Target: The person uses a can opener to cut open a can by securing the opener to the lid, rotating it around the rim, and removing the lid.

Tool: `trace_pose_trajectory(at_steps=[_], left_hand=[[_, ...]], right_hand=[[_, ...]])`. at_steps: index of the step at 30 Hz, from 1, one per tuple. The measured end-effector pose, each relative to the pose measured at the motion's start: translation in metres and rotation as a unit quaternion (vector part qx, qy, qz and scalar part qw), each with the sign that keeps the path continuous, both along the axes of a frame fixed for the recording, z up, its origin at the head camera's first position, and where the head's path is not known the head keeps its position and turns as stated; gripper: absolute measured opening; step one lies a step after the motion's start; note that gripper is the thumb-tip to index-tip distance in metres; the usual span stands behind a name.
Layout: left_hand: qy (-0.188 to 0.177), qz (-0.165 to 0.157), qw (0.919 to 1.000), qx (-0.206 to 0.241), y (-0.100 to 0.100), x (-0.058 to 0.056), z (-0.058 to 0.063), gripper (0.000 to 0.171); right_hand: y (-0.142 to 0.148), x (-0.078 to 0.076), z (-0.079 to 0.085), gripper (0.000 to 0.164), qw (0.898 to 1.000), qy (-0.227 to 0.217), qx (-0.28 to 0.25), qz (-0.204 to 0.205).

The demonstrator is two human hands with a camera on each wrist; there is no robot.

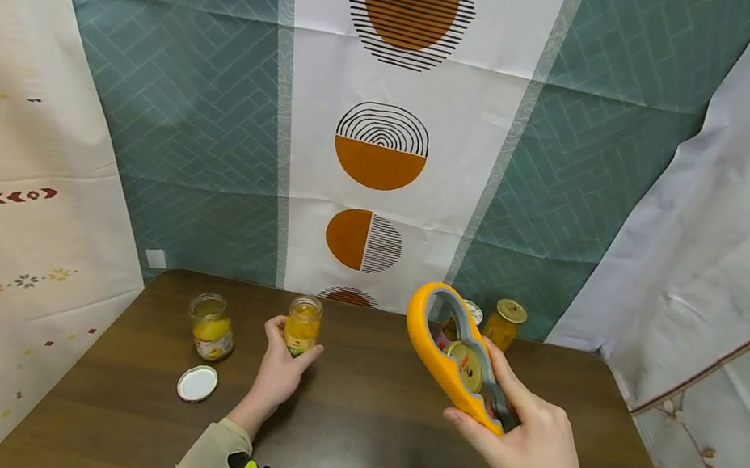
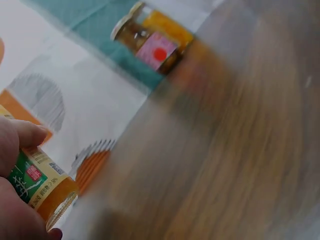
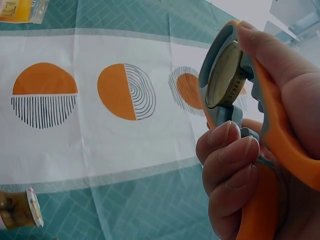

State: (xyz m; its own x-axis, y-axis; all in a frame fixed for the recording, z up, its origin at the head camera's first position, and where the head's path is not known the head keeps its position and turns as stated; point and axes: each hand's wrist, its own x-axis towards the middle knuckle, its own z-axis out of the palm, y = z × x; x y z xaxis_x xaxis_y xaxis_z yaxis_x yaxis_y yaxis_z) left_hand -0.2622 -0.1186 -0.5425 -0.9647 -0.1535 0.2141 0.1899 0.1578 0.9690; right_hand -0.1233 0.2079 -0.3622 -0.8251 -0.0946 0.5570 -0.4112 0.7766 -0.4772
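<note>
My left hand (image 1: 282, 373) grips a small glass jar (image 1: 303, 324) of yellow contents, upright and without a lid. Its green and cream label (image 2: 37, 175) shows beside my thumb in the left wrist view. My right hand (image 1: 536, 444) holds an orange and grey jar opener (image 1: 428, 341) raised above the table. A gold lid (image 3: 226, 75) sits within the opener's grey inner edge, apart from any jar. In the right wrist view, my fingers (image 3: 232, 150) curl round the opener's handles.
At the left stands another open jar (image 1: 212, 333) with yellow contents, a white lid (image 1: 197, 384) lying in front. A gold-lidded jar (image 1: 504, 325) and a pink-labelled jar (image 2: 156, 51) stand at the table's back right. Patterned cloth (image 1: 398, 90) hangs behind the brown table (image 1: 359, 428).
</note>
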Motion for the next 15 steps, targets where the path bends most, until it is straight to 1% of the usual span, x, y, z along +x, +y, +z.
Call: trace_pose_trajectory(at_steps=[3,5,10,12,15], left_hand=[[-0.02,0.017,0.9996,0.01,-0.007,-0.005,-0.003,0.073],[-0.025,0.022,0.9994,0.011,-0.011,-0.008,-0.006,0.075],[-0.018,0.032,0.999,0.027,-0.02,-0.011,-0.012,0.078],[-0.017,0.041,0.9984,0.034,-0.022,-0.011,-0.014,0.079],[-0.013,0.06,0.997,0.046,-0.021,-0.01,-0.016,0.078]], right_hand=[[0.001,-0.001,0.0,0.085,1.0,-0.004,0.004,0.002],[0.002,-0.002,0.0,0.084,1.0,-0.008,0.006,0.001],[0.003,-0.003,0.0,0.084,1.0,-0.015,-0.002,-0.004],[0.003,-0.003,0.0,0.084,1.0,-0.015,-0.007,-0.004],[0.005,-0.003,0.001,0.085,1.0,-0.006,-0.008,-0.004]])
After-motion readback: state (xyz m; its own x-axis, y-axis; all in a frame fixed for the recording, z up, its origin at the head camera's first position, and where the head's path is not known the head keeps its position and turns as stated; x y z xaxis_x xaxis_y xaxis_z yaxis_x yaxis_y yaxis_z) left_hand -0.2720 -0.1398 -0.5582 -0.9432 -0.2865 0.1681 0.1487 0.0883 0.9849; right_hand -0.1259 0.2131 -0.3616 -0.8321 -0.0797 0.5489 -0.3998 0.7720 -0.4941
